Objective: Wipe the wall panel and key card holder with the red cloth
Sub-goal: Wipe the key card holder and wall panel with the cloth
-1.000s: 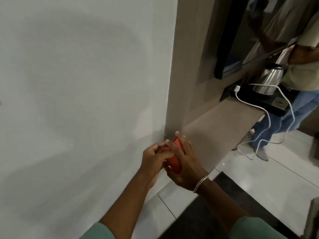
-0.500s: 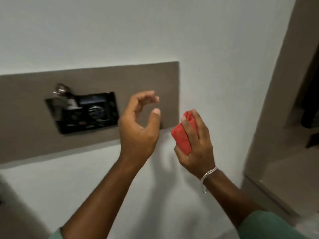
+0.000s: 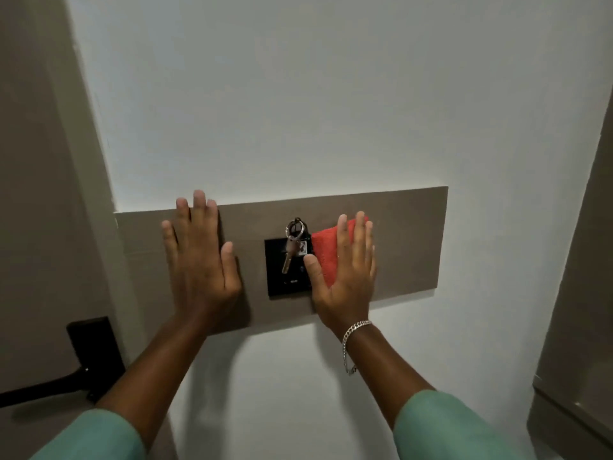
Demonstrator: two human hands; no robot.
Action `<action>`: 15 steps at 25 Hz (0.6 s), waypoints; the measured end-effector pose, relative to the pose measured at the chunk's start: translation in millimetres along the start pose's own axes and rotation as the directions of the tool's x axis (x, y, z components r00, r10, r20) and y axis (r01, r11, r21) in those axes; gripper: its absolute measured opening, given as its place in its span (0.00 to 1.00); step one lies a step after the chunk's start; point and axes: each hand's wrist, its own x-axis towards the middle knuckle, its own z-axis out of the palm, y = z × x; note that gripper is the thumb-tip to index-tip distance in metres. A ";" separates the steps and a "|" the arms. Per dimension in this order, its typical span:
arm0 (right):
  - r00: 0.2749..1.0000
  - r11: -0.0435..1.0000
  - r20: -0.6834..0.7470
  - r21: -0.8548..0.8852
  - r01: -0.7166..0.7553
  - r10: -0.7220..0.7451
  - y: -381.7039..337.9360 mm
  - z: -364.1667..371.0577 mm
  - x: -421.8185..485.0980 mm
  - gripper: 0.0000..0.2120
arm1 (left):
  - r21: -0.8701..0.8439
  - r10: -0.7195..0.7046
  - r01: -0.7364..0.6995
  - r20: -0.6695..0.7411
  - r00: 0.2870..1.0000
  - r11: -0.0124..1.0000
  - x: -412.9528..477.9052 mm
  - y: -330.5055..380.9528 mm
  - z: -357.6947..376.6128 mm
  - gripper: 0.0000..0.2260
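Right hand point(image 3: 345, 277), fingers straight, presses the folded red cloth point(image 3: 323, 257) flat against the wall panel point(image 3: 408, 244), seemingly overlapping the key card holder point(image 3: 277, 280) edge, while the left hand point(image 3: 200, 257) lies open-palmed on the panel.

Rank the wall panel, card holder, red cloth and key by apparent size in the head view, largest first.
1. Wall panel
2. Card holder and red cloth: look alike, both partly hidden by the right hand
3. Key, smallest
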 end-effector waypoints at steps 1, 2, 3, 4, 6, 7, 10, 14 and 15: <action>1.000 0.999 0.003 -0.029 -0.021 0.021 -1.5 5.9 -0.9 0.36 | 0.112 0.034 -0.037 0.030 0.999 0.993 -2.5 -6.8 4.9 0.30; 1.000 0.998 -0.004 -0.059 -0.009 0.008 1.2 10.3 -1.8 0.36 | 0.207 0.068 -0.074 0.039 0.997 0.975 -3.5 -11.8 10.7 0.31; 1.000 0.996 -0.010 -0.087 0.028 -0.029 7.6 12.5 -3.3 0.34 | 0.278 0.092 -0.098 0.034 0.995 0.956 -4.0 -14.8 15.2 0.32; 0.998 0.992 -0.017 -0.106 0.065 -0.067 16.5 14.0 -4.5 0.33 | 0.323 0.110 -0.110 0.020 0.994 0.940 -3.7 -16.1 19.5 0.33; 0.997 0.995 -0.074 -0.099 0.024 -0.032 26.8 19.0 -1.8 0.30 | 0.379 0.133 -0.116 -0.020 0.991 0.918 -3.7 -18.2 25.2 0.33; 0.992 0.996 -0.121 -0.063 -0.056 0.048 25.3 23.3 2.1 0.28 | 0.396 0.137 -0.113 -0.031 0.990 0.911 -4.3 -18.7 26.8 0.33; 0.977 0.996 -0.198 -0.014 -0.086 0.081 18.0 31.4 1.1 0.24 | 0.412 0.144 -0.115 -0.039 0.989 0.904 -4.3 -19.1 28.5 0.34; 0.980 0.999 -0.196 -0.034 0.035 -0.041 36.1 29.8 -6.4 0.23 | 0.440 0.147 -0.121 -0.027 0.989 0.890 -4.2 -17.8 26.2 0.34; 0.971 0.998 -0.230 0.020 -0.064 0.067 30.0 33.1 -1.4 0.23 | 0.444 0.141 -0.118 -0.020 0.990 0.888 -4.5 -17.4 26.2 0.35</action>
